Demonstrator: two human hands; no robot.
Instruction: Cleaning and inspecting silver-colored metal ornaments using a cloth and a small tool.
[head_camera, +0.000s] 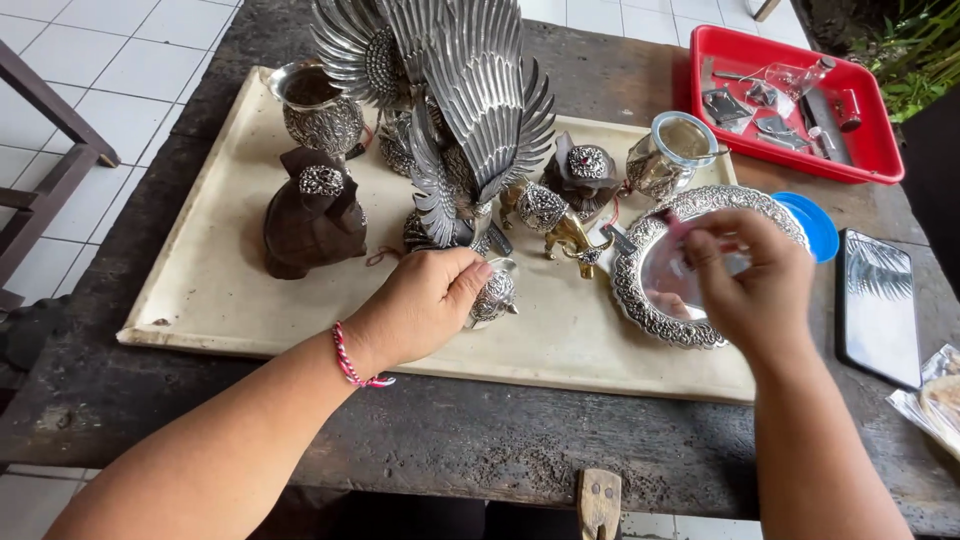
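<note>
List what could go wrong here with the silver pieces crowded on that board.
1. The left hand grips a small silver piece right under the tall winged bird figure; a bump could tip the bird onto its neighbours.
2. The right hand, holding a thin tool above the round ornate tray, might scratch its mirror centre.
3. The glass jar could get knocked over.

Count: 1 silver winged bird statue (462, 110), 2 dark wooden figurines (312, 212), 1 silver cup (315, 105), 1 glass jar (672, 152), 1 ornate silver plate (640, 290), 1 red tray (868, 150), 1 blue lid (818, 225), 2 hands (425, 300).
</note>
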